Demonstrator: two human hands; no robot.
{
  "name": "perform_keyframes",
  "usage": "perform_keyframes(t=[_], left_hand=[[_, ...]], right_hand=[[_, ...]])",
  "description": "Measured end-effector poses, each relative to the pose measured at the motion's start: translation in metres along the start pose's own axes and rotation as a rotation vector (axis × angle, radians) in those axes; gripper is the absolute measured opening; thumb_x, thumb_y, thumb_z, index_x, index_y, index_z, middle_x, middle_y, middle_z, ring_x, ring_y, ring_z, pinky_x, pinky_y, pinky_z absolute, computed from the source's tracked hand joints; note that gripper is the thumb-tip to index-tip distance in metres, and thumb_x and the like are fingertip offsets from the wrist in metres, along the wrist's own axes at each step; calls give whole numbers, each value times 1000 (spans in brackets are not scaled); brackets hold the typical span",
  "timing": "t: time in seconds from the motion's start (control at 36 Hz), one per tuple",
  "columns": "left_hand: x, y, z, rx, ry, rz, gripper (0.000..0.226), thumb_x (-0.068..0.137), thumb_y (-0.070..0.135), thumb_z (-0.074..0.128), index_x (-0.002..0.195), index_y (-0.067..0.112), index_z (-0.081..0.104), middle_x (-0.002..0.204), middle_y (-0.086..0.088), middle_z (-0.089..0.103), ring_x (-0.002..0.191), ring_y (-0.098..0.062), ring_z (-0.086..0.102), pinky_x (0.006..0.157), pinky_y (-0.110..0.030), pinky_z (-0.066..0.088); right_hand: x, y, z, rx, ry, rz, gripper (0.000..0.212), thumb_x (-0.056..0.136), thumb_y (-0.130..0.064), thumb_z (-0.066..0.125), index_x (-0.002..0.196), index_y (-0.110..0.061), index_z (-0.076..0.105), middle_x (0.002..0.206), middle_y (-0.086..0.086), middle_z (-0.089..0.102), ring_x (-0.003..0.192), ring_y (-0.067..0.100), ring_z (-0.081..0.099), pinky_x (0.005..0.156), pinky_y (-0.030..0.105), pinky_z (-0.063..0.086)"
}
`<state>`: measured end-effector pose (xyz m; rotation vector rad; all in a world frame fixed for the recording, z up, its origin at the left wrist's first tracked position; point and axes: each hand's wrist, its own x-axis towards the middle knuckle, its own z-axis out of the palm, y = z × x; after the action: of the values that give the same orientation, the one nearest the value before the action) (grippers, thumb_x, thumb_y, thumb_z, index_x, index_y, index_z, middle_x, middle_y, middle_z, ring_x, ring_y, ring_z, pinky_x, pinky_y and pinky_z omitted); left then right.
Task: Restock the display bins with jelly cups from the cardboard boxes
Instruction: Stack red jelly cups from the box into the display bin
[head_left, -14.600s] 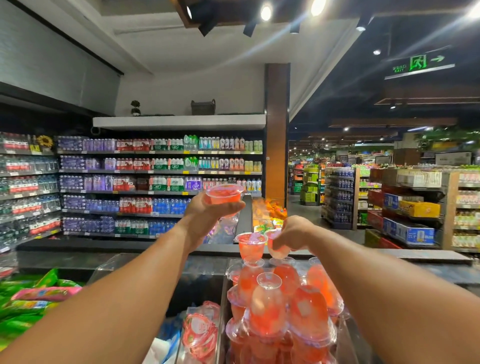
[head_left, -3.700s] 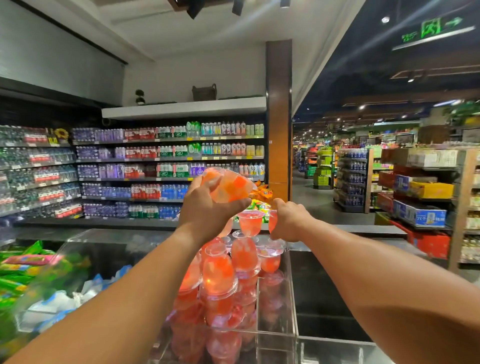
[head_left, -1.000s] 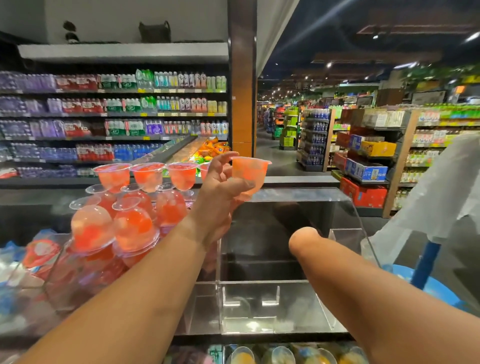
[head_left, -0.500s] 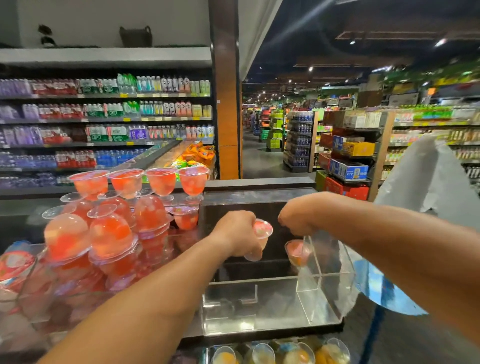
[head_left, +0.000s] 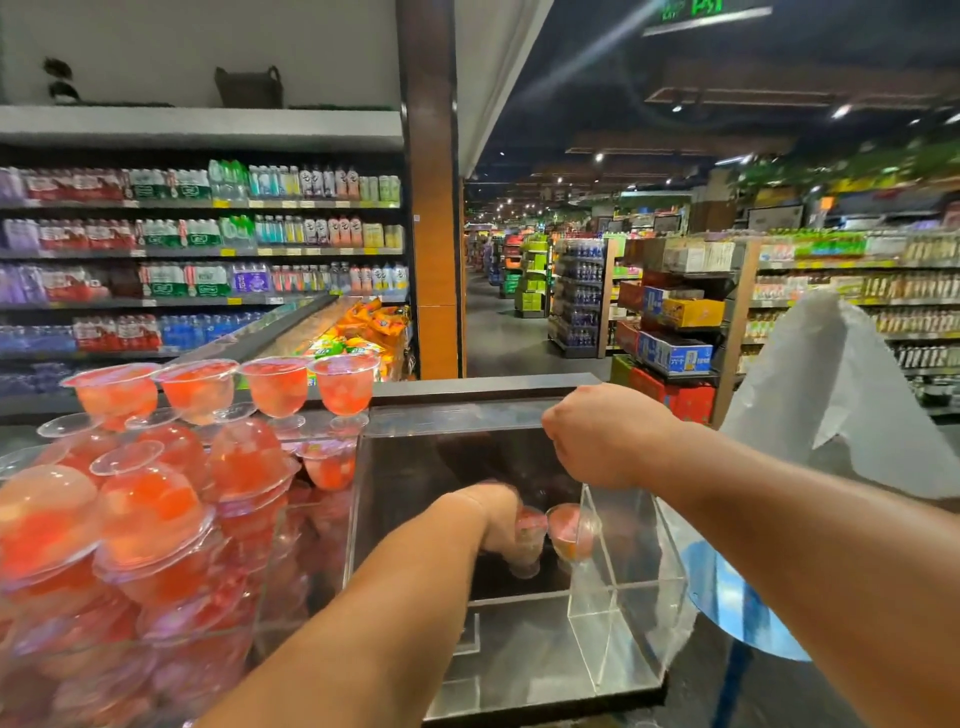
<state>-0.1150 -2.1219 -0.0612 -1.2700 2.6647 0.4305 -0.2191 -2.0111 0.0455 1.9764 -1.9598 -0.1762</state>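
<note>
Hands are both working inside the empty acrylic bin (head_left: 628, 571), the landmark for these notes. Left hand (head_left: 493, 519) is reaching down into the bin's back half, fingers curled around a jelly cup (head_left: 530, 535), likely lowering it toward the bin floor to begin a first row. Right hand (head_left: 597, 441) is hovering over the bin's right wall, knuckles up and fingers curled under; a second jelly cup (head_left: 569, 530) is showing just below it, against the inside of that wall, but the fingers are hidden, so whether they are holding it I cannot tell.

Left of the bin, a full neighbouring bin (head_left: 291, 571) is holding stacked cups (head_left: 150, 514), upper tiers inverted with bases up and a top row (head_left: 280, 387) standing upright: probably the pattern to be repeated.

Cups are looking like clear, footed plastic with flared rims, filled with red-orange jelly and pale fruit pieces. The two in the bin are blurred.

Right of the bin, a white plastic bag (head_left: 831, 395) is standing open. No cardboard box is in view.
</note>
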Motion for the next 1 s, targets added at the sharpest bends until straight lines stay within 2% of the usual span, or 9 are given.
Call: perform_keyframes(t=[0.06,0.14,0.25,0.5,0.61,0.69,0.83,0.92,1.0], left_hand=[[6,5,2,48,-31,-14,49,68,42,86,107,18,68,102,-7,66,92,-28,63,91,-43,56],[12,11,4,132,-36,-12,50,70,38,86,112,15,70,105,-11,66,89,-29,63,85,-39,57],[16,16,4,189,-46,-7,50,72,37,85,114,14,70,101,-9,64,85,-28,62,81,-36,56],[12,12,4,203,-56,-50,52,76,40,81,119,15,67,105,-10,63,93,-29,61,88,-40,52],[5,5,2,240,-64,-81,76,72,45,87,135,14,58,111,-7,58,105,-28,58,99,-43,51],[1,3,-1,216,-59,-108,88,64,51,90,137,16,55,125,-7,60,117,-31,58,102,-45,50],[-19,2,-12,183,35,-86,65,74,53,84,121,12,65,104,-6,66,97,-26,64,89,-40,56],[-44,5,-21,190,142,-67,50,84,48,76,119,14,65,103,-4,66,94,-24,64,83,-37,56],[-89,10,-32,223,308,-27,38,91,45,67,118,18,63,112,-3,66,101,-25,63,88,-41,55]], right_hand=[[-1,2,3,10,27,4,23,93,-21,48,97,-16,70,96,6,69,84,28,63,74,36,57],[-4,5,2,21,33,7,25,94,-22,47,99,-16,70,97,6,69,81,26,59,74,35,56],[-9,5,0,24,29,2,25,97,-24,47,102,-17,70,88,0,61,82,23,61,74,35,57],[-14,2,-3,50,3,43,23,95,-24,48,96,-17,70,81,-1,56,77,23,61,71,35,57],[-18,-3,-3,71,2,60,23,96,-24,48,97,-17,70,81,-2,56,77,21,60,70,33,56],[-21,-8,-4,81,6,82,23,97,-25,48,96,-18,69,81,-3,55,75,19,59,67,31,52],[-35,-16,-9,123,43,142,22,99,-27,46,99,-19,67,88,-2,58,79,18,59,68,30,49],[-44,-21,-11,182,56,199,24,99,-33,47,106,-19,65,101,3,62,93,22,58,82,36,54],[-52,-28,-14,221,27,254,31,97,-40,49,119,-21,60,119,6,61,111,28,53,95,44,50]])
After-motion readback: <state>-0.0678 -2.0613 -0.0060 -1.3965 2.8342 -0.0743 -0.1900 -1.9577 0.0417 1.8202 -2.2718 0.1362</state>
